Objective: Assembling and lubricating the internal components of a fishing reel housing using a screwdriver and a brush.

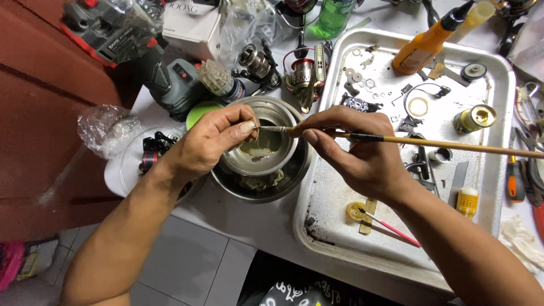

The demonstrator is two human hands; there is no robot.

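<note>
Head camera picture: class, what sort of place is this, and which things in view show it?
Probably a small repair bench for fishing reels. A spinning reel lies beside a metal tray strewn with small washers and parts, with an orange oil bottle on it.

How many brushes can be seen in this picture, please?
2. A long wooden-handled brush is in the right hand, its tip over the steel bowls. A small pink-handled brush lies on the metal tray, near its front edge. Others may be hidden among the clutter.
</note>
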